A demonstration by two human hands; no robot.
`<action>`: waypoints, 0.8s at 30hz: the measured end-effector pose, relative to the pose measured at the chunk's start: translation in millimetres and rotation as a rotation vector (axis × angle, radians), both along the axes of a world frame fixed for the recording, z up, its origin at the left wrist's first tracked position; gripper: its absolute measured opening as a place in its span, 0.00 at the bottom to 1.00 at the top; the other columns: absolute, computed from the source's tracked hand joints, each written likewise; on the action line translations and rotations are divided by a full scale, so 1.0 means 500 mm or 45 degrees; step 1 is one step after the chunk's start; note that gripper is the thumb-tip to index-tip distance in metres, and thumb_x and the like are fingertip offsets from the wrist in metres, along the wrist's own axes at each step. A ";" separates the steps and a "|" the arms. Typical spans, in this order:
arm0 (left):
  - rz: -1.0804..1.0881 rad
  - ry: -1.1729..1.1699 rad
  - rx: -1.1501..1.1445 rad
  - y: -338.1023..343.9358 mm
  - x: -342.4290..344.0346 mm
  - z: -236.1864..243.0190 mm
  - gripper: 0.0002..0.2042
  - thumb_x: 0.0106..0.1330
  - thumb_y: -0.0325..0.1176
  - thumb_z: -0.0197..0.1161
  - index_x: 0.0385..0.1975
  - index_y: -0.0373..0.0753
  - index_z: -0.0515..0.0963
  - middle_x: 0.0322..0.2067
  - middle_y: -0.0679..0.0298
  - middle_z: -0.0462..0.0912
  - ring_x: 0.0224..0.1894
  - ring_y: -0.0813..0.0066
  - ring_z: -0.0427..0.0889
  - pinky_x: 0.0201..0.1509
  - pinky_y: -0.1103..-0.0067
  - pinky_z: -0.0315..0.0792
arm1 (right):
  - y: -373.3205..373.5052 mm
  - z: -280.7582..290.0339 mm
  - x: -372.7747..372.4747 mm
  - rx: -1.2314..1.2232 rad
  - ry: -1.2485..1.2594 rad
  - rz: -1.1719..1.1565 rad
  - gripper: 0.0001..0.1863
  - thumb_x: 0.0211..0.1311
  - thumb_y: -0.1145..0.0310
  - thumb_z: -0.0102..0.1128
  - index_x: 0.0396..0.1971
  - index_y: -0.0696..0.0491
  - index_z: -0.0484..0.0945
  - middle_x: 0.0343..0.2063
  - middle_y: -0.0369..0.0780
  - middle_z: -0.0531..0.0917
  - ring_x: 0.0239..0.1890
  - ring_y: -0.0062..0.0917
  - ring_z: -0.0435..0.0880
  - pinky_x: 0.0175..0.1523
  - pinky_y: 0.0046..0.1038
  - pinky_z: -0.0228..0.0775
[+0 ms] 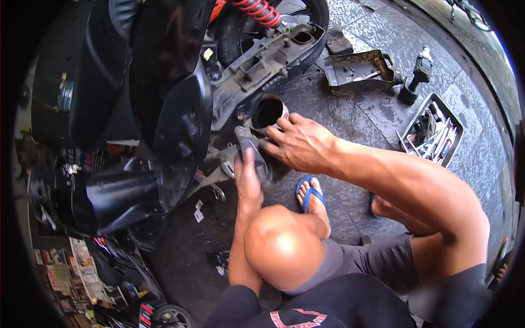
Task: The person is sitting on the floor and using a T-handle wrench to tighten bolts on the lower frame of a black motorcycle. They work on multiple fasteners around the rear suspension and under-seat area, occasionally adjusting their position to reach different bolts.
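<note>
Hands at a scooter's underside: left hand clamped on a dark rubber intake duct, right hand fingers spread at its round mouth, twelve o'clock of the knee; fitting appears underway, seating next.

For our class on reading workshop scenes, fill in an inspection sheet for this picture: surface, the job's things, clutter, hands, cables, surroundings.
Surface: dark, stained stone-tile floor.
Job's things: a dark cylindrical part with an open round mouth, low on a scooter; a grey part just beneath it.
Clutter: metal tray holding small bits; wire basket of hand tools; power drill; scraps on the floor.
Hands: left hand grips the grey part; right hand rests fingers on the cylinder's rim.
Cables: nothing seen clearly.
Surroundings: red coil spring; the person crouches in a blue sandal.
</note>
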State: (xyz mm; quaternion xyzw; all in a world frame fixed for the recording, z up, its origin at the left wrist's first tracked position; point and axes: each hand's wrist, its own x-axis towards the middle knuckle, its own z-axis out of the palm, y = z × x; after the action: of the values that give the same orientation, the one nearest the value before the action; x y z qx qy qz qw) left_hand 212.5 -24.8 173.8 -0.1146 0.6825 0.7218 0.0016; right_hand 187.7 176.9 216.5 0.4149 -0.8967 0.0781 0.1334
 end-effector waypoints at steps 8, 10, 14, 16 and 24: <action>0.414 0.715 -1.405 -0.082 -0.112 -0.096 0.34 0.69 0.53 0.51 0.62 0.28 0.62 0.54 0.47 0.70 0.55 0.55 0.73 0.58 0.65 0.69 | 0.083 0.034 -0.124 -0.261 -0.031 0.114 0.20 0.58 0.66 0.53 0.51 0.47 0.77 0.42 0.38 0.77 0.45 0.30 0.77 0.48 0.30 0.67; 0.408 0.909 -1.753 -0.094 -0.158 -0.097 0.36 0.64 0.50 0.58 0.62 0.26 0.59 0.58 0.41 0.65 0.56 0.46 0.72 0.57 0.61 0.69 | 0.067 0.014 -0.173 -0.427 -0.026 0.167 0.19 0.57 0.67 0.54 0.50 0.47 0.78 0.41 0.38 0.77 0.46 0.29 0.77 0.50 0.29 0.67; 0.397 1.200 -2.181 -0.098 -0.239 -0.082 0.36 0.63 0.44 0.63 0.62 0.24 0.57 0.54 0.37 0.67 0.53 0.39 0.72 0.58 0.58 0.67 | 0.016 -0.007 -0.253 -0.541 -0.054 0.241 0.17 0.56 0.67 0.55 0.46 0.47 0.81 0.41 0.36 0.78 0.47 0.28 0.76 0.52 0.27 0.66; 0.340 1.216 -2.205 -0.102 -0.284 -0.068 0.36 0.63 0.44 0.63 0.62 0.24 0.57 0.54 0.37 0.67 0.53 0.40 0.72 0.58 0.58 0.67 | -0.003 -0.011 -0.278 -0.597 -0.036 0.270 0.16 0.57 0.66 0.54 0.46 0.47 0.81 0.42 0.35 0.78 0.48 0.26 0.75 0.52 0.26 0.65; 0.299 1.157 -2.185 -0.106 -0.336 -0.072 0.34 0.64 0.43 0.62 0.60 0.24 0.59 0.54 0.38 0.68 0.53 0.40 0.73 0.57 0.58 0.67 | -0.048 -0.034 -0.331 -0.572 -0.003 0.286 0.22 0.57 0.64 0.52 0.54 0.44 0.78 0.48 0.37 0.75 0.50 0.27 0.73 0.54 0.25 0.65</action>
State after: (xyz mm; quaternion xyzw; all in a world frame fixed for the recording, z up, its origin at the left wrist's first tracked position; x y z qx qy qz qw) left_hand 44.4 -77.6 137.8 0.1449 0.8957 -0.0492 -0.4174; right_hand 22.2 152.9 199.5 0.4718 -0.8052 0.2903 0.2117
